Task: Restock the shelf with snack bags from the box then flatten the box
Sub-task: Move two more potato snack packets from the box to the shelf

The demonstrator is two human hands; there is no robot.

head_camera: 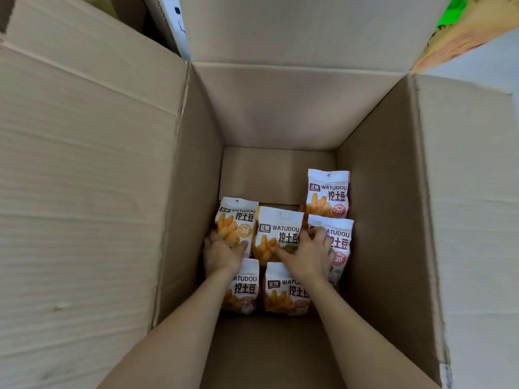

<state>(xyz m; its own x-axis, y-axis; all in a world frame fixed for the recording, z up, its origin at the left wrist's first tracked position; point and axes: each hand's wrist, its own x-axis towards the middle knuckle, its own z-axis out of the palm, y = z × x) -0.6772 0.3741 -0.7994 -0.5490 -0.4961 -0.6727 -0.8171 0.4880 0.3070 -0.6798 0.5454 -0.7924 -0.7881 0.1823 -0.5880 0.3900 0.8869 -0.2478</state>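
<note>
6 snack bags lay at the bottom of the deep box. Left hand gripped the far-left bag, right hand clutched the centre bag. Light, crinkly, slippery, I'd judge: best pinched at the sealed edges.

The box is matt, ribbed brown corrugated cardboard; the 6 snack bags are smooth, slightly glossy printed plastic.

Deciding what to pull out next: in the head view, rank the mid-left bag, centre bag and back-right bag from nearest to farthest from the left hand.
1. The mid-left bag, by the left wall: the left hand grips it.
2. The centre bag, just right of that hand.
3. The back-right bag, alone in the far row.
</note>
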